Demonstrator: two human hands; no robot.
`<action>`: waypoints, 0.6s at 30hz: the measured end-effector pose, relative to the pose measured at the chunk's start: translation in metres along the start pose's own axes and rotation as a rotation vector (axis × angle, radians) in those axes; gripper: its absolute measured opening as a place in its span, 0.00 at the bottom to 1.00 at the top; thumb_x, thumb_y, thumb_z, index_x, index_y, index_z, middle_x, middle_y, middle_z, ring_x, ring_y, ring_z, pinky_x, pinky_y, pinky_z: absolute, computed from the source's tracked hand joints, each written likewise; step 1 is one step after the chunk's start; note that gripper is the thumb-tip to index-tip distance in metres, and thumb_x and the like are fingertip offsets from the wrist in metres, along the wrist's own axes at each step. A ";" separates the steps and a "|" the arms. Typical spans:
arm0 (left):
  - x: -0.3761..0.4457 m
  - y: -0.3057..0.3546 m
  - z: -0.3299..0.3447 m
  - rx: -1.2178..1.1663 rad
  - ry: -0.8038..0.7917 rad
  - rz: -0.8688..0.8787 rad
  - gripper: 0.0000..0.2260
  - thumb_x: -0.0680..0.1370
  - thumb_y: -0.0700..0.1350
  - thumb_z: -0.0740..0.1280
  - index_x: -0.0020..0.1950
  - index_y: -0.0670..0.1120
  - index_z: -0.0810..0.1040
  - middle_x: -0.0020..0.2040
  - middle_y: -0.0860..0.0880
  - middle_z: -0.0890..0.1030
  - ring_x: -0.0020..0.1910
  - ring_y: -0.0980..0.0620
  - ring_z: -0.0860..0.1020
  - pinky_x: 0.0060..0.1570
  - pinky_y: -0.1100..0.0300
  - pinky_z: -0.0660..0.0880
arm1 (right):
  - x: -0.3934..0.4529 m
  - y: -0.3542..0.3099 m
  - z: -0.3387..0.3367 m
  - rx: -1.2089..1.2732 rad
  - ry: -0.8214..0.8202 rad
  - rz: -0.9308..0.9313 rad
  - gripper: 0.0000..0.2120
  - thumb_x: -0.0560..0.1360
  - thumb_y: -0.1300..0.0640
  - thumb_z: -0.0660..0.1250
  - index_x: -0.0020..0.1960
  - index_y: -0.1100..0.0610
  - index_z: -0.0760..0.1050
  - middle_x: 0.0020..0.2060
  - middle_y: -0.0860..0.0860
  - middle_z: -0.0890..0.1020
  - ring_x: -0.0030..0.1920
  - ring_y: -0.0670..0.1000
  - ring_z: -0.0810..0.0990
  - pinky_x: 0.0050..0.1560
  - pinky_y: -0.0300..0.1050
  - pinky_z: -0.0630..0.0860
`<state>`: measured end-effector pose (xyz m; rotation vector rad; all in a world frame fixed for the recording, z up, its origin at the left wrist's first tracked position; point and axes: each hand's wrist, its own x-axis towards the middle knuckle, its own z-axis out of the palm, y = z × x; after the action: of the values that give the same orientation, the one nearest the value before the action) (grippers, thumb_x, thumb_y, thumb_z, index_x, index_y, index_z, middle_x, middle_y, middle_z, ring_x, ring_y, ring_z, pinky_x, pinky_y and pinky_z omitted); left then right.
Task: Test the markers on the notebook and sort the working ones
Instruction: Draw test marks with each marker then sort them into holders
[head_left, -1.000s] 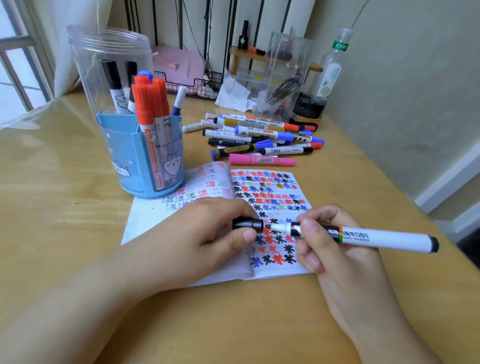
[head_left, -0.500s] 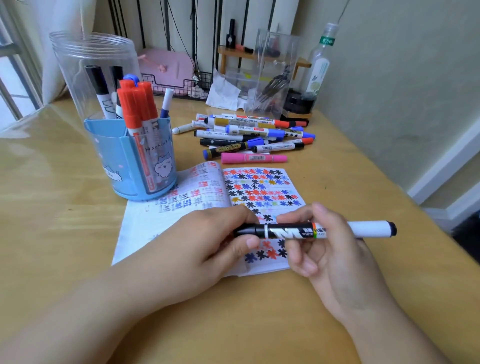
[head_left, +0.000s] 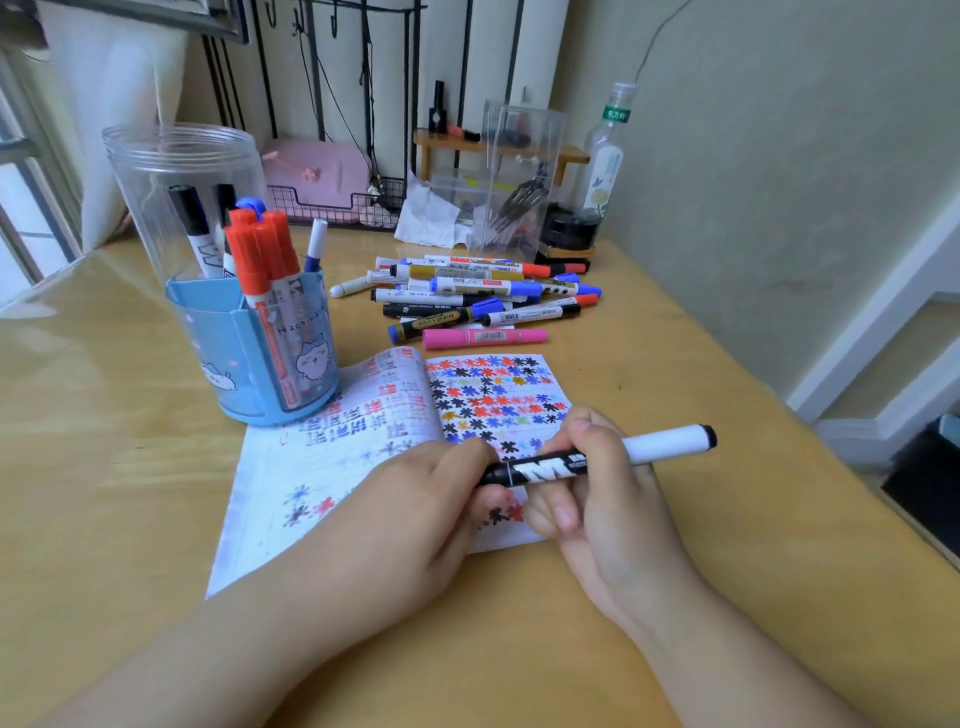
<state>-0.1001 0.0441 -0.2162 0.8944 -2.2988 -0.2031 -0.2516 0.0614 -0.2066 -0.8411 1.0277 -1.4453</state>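
An open notebook (head_left: 374, 415) covered in coloured star marks lies on the wooden table. Over its right page I hold a black-and-white whiteboard marker (head_left: 660, 444) level. My right hand (head_left: 597, 499) grips its barrel. My left hand (head_left: 415, 514) pinches the black cap end, which sits on the marker. A pile of loose markers (head_left: 483, 296) lies beyond the notebook, with a pink one nearest. A blue pen holder (head_left: 260, 353) at the left holds red, black and blue markers upright.
A clear plastic jar (head_left: 182, 171) stands behind the holder. At the back are a wire basket with a pink item (head_left: 322, 176), crumpled tissue, a clear box (head_left: 519, 176), a glass bottle (head_left: 605, 166) and a small wooden shelf. The table's edge runs along the right.
A second ago the cap was off, held by my left hand beside the bare tip. The cap is now pushed onto the marker, and both hands have closed together.
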 end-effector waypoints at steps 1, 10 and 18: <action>-0.001 -0.003 0.001 -0.018 -0.009 -0.027 0.15 0.79 0.53 0.52 0.46 0.44 0.72 0.34 0.49 0.75 0.34 0.54 0.69 0.35 0.60 0.67 | 0.000 -0.002 -0.001 -0.031 0.004 0.011 0.14 0.78 0.59 0.58 0.34 0.57 0.67 0.18 0.51 0.60 0.20 0.47 0.57 0.22 0.37 0.59; 0.008 0.013 -0.015 0.013 0.028 -0.057 0.19 0.75 0.61 0.49 0.49 0.50 0.73 0.38 0.57 0.75 0.40 0.58 0.71 0.39 0.64 0.69 | -0.021 -0.069 -0.059 -0.454 0.017 -0.282 0.05 0.77 0.58 0.64 0.46 0.57 0.77 0.27 0.48 0.76 0.28 0.46 0.68 0.30 0.34 0.67; 0.041 0.103 0.034 -0.039 -0.006 0.198 0.13 0.77 0.55 0.57 0.57 0.52 0.73 0.47 0.55 0.74 0.45 0.59 0.72 0.45 0.65 0.68 | -0.124 -0.117 -0.171 -1.294 0.077 -0.367 0.07 0.73 0.53 0.69 0.46 0.39 0.79 0.40 0.42 0.80 0.37 0.46 0.75 0.37 0.34 0.70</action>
<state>-0.2011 0.0922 -0.1840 0.6427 -2.3628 -0.1637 -0.4360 0.2084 -0.1553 -1.9600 1.9670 -0.9592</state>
